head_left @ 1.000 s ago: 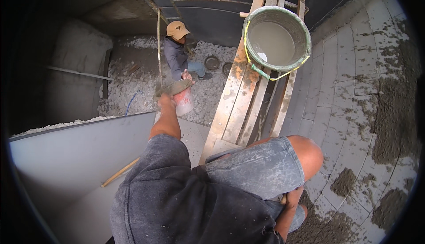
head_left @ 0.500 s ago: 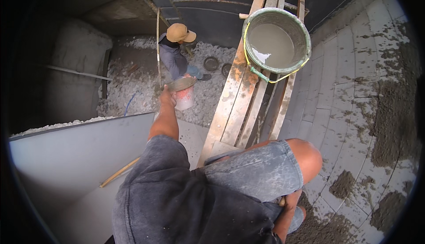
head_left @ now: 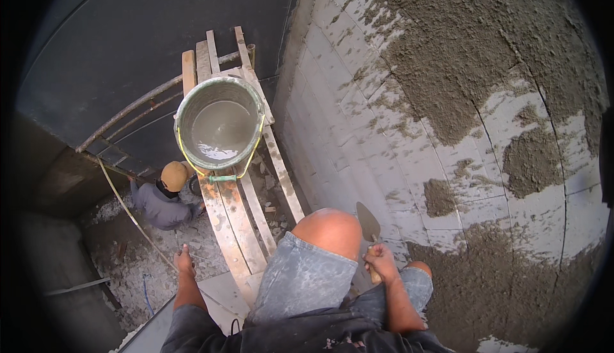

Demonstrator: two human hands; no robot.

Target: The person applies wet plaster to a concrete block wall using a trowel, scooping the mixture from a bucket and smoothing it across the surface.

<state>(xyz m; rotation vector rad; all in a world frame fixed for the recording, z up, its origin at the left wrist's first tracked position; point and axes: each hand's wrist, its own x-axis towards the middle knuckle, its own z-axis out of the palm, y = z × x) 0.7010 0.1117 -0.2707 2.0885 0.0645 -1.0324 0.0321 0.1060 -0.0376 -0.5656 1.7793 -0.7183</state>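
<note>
My right hand is closed round the wooden handle of a pointed trowel, just right of my bent knee. Its metal blade points up and away from me, beside the block wall. My left hand is held out low at the left with its fingers curled. A thin pole runs down close to it, and whether the fingers grip anything is too small to tell. Ahead, a large bucket of wet grey mix stands on wooden planks, its yellow wire handle with a green grip lowered toward me.
Below at the left, a person in a tan cap bends over rubble-covered ground. A rusty metal frame stands beyond them. On the right rises a grey block wall, partly covered with rough mortar.
The view has swung right. The grey, flat round thing at my left hand and the reddish-white bucket under it no longer show. The trowel in my right hand has come into sight.
</note>
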